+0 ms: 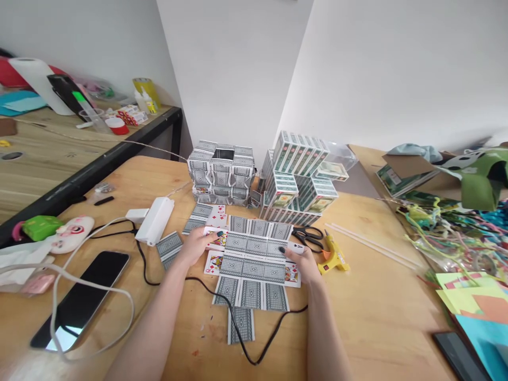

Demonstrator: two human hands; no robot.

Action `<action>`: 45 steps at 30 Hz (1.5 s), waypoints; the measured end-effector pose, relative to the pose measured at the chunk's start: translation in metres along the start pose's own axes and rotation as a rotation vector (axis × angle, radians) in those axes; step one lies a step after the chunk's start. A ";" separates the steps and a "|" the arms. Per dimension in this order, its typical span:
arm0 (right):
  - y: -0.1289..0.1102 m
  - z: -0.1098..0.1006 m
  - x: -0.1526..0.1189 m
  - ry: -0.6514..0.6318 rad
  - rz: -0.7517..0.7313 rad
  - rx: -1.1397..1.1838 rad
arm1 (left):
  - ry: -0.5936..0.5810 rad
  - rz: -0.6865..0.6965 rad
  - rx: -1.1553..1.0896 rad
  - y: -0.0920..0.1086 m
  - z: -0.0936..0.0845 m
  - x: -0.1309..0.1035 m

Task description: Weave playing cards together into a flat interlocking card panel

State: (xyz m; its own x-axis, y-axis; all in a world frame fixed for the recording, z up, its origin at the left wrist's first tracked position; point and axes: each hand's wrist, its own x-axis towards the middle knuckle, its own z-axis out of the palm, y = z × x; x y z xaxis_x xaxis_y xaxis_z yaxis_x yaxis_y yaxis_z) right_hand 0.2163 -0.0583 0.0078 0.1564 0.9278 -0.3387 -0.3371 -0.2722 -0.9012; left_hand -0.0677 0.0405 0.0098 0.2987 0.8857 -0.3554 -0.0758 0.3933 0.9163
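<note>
Rows of face-down grey playing cards [254,269] lie joined on the table in front of me, with face-up cards sticking out at both sides. My left hand [200,244] pinches the face-up card [216,239] at the upper left of the rows. On the right, my right hand [299,257] grips the edge by an ace [296,247], thumb on top of the grey backs. A black cable [256,362] crosses the lowest cards. Behind stands a box-like structure of folded cards [222,174] with a square opening on top.
Stacked card boxes [296,153] stand behind to the right. Black scissors [313,238] and a yellow glue gun [333,256] lie right of my right hand. At left are a phone [85,296], a white power strip [155,221] and cables. Yarn and coloured paper [482,328] lie far right.
</note>
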 end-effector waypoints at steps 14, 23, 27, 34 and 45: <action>0.004 0.004 0.003 0.032 -0.058 -0.030 | 0.073 -0.040 -0.216 0.001 0.014 -0.002; 0.002 0.003 0.003 0.024 -0.026 -0.056 | 0.009 -0.051 -0.139 0.004 0.015 -0.005; 0.000 0.005 0.003 0.024 -0.043 -0.056 | -0.001 -0.038 -0.049 0.000 0.014 -0.004; 0.000 0.005 0.004 0.036 -0.030 -0.040 | -0.033 -0.049 -0.112 0.004 0.006 -0.004; 0.000 0.004 0.005 0.081 -0.019 -0.014 | -0.070 -0.051 -0.063 0.005 0.005 -0.007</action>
State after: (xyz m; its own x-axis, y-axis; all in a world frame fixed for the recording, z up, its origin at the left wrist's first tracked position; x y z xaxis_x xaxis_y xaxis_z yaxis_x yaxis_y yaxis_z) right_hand 0.2136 -0.0526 0.0071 0.2375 0.9091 -0.3421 -0.3204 -0.2592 -0.9111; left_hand -0.0651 0.0344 0.0176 0.3690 0.8458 -0.3852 -0.1182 0.4538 0.8832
